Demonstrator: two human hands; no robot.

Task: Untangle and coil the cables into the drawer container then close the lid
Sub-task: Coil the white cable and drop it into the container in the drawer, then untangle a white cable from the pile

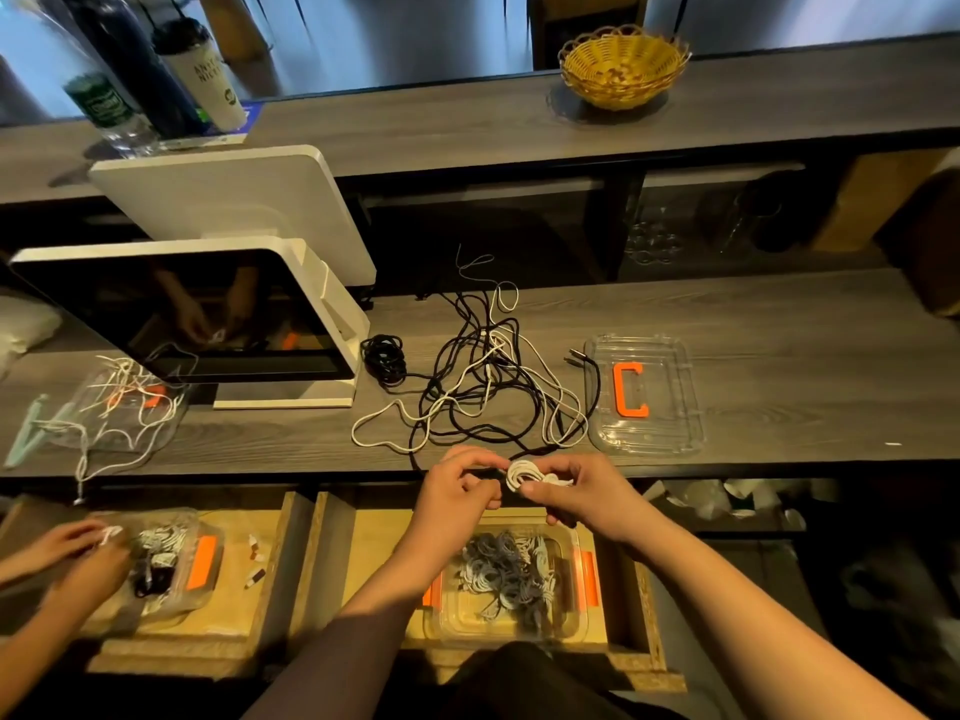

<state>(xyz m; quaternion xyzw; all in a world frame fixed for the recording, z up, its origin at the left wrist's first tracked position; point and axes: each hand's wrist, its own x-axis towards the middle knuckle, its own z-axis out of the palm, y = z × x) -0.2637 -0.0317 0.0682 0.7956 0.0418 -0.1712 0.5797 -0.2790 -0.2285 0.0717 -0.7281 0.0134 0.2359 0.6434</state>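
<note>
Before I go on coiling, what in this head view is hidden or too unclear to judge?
- Container in the drawer: its left part is hidden behind the left forearm.
- White coil: its free end and plug are covered by the right hand and left hand.
- Cable tangle on the counter: crossings too fine to count separate cables.
- Lid with the orange C: clasps too blurred to judge.

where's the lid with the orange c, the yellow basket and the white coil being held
lid [670, 350]: head view, clear plastic at its far rim
yellow basket [623, 70]: head view, inner woven wall
white coil [521, 472]: head view, wound loops between the hands
</note>
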